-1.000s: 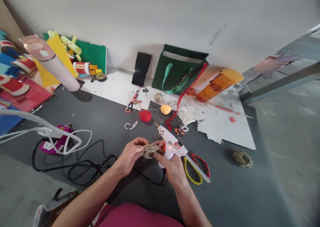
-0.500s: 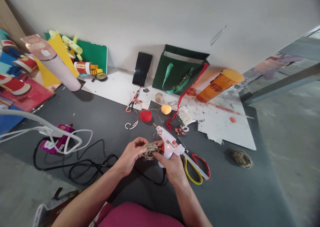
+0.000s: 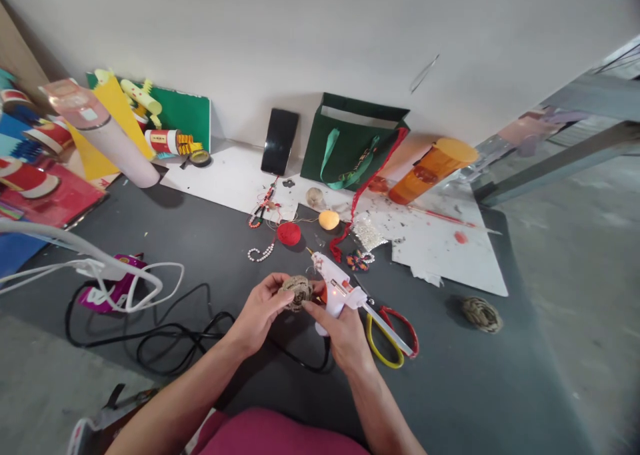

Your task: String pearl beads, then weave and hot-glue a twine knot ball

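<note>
A coiled brown twine rosette (image 3: 296,292) is pinched between both hands above the dark table. My left hand (image 3: 263,310) grips its left side, thumb laid across the front. On the right edge presses the thumb of my right hand (image 3: 343,335), whose other fingers are mostly hidden. Directly beyond that hand is a white hot glue gun (image 3: 336,280) with an orange trigger, a lit light and a glue stick out of its rear. Whether the right hand touches the gun, I cannot tell. Scissors (image 3: 387,341) with red and yellow handles lie beside the glue stick.
A second twine rosette (image 3: 481,315) lies at right. Ahead are a red oval piece (image 3: 289,233), a yellow one (image 3: 329,219), a bead bag (image 3: 369,233) and a green gift bag (image 3: 353,145). Black cable (image 3: 200,335) loops at left; a pink bottle (image 3: 120,145) stands behind.
The twine rosette has been tilted up, so its spiral face shows more fully. Both hands stay on it. The whole view has shifted slightly.
</note>
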Available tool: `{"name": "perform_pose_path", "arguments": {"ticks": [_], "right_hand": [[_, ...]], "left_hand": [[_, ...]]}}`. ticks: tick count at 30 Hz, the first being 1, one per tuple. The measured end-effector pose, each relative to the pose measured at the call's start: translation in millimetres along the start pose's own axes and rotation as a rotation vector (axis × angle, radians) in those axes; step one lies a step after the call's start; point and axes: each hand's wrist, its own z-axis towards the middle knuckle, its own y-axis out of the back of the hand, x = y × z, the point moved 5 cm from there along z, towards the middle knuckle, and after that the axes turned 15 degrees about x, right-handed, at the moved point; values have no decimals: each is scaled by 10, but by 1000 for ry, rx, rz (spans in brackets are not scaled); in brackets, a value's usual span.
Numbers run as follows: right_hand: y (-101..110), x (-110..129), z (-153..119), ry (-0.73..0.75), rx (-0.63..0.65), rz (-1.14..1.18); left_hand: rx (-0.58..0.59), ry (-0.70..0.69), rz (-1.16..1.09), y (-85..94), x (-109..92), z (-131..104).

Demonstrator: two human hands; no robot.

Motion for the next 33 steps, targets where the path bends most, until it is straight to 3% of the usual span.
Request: {"name": "perform_pose_path", "arguments": {"ticks": [8,13,19,29,33], "right_hand": [[20,38,-6,39,-25,-8],[-6,65,-5,47,-23,-8],[10,77,4,47,36,-18],[27,33,12,25,33,12],[6,81,11,29,49,9]], "left_hand": [[-19,32,188,29,-4,-4],[-17,-13,162,45,2,6],[9,89,163,38,47,12],[18,131,167,85,69,18],[-31,100,126,117,68,23]]}}
